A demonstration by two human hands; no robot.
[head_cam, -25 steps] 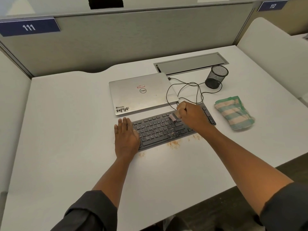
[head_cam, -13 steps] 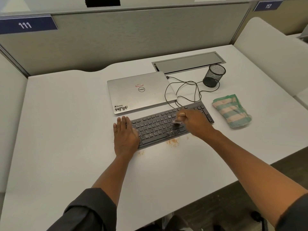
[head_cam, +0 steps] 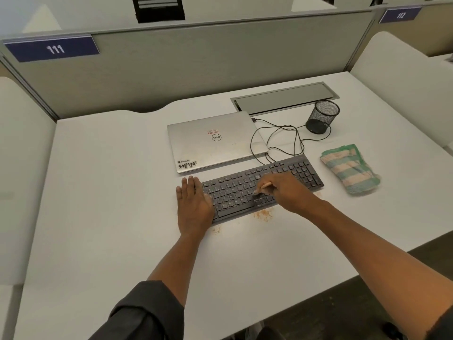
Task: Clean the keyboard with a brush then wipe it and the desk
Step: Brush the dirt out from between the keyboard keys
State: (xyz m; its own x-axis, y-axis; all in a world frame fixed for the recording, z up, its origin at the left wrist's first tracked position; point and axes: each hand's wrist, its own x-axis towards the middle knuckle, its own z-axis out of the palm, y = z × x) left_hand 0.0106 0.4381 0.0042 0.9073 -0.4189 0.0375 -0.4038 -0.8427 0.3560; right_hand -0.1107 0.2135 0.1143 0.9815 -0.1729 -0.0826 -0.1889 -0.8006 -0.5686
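A dark keyboard (head_cam: 289, 173) lies slanted on the white desk (head_cam: 110, 182). My right hand (head_cam: 284, 192) grips a small brush (head_cam: 261, 190) with a light handle, its bristles down on the keys near the keyboard's middle front rows. My left hand (head_cam: 193, 204) lies flat with straight fingers on the keyboard's left end and the desk beside it. Orange-brown crumbs (head_cam: 263, 214) are scattered on the desk just in front of the keyboard. A folded green and peach striped cloth (head_cam: 350, 169) lies to the right of the keyboard.
A shut silver laptop (head_cam: 215, 141) sits behind the keyboard, with a black cable (head_cam: 277, 141) looping to the right of it. A black mesh pen cup (head_cam: 322, 116) and a metal cable hatch (head_cam: 284, 96) stand further back. Grey partitions enclose the desk.
My right hand has drawn the brush from the keyboard's back rows toward its front rows and slightly left. My left hand has stayed on the keyboard's left end.
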